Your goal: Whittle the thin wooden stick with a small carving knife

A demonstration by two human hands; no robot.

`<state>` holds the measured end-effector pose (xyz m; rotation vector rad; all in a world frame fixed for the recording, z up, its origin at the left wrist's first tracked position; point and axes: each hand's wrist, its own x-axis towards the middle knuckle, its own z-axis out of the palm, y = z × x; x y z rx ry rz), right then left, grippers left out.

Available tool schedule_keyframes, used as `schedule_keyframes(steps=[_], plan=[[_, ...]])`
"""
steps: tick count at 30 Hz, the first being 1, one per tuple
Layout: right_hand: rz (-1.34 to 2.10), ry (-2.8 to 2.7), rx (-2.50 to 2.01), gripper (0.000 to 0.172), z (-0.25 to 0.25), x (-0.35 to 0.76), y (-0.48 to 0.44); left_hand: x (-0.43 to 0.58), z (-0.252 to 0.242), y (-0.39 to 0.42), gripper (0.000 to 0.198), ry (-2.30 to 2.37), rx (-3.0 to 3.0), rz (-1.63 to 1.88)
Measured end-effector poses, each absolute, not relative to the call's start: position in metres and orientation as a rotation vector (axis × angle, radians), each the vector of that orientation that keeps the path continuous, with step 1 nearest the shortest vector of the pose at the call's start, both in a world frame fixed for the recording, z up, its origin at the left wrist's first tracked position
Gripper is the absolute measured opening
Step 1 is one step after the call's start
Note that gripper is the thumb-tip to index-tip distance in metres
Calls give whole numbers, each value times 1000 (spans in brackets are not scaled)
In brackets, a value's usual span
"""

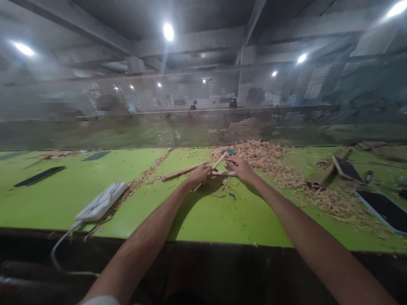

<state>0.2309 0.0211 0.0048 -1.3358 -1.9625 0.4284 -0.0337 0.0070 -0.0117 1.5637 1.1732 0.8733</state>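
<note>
My left hand point(200, 175) is closed round a thin, pale wooden stick point(218, 162) that slants up toward the right. My right hand point(241, 167) is just to its right, fingers bent close to the stick; what they hold, if anything, I cannot make out. Below the right fingers a second pale wooden piece point(224, 173) lies crosswise. A longer strip of wood point(179, 172) rests on the table to the left of my left hand. Just beyond the stick's tip are small blue-green scraps point(229, 151).
Curled wood shavings point(259, 152) heap behind my right hand and spread right across the green table point(140, 220). A white power strip point(101, 202) with a cable and a dark phone point(40, 176) lie left; another phone point(383, 210) lies right. A perforated screen point(203, 114) stands behind.
</note>
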Motion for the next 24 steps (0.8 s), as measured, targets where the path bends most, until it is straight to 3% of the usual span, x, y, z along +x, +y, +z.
schedule_keyframes(steps=[12, 24], plan=[[380, -2066, -1430, 25, 9, 221, 3, -34, -16, 8, 55, 1085, 1618, 775], [354, -2087, -1410, 31, -8, 236, 21, -36, -14, 5, 46, 1092, 1678, 745]])
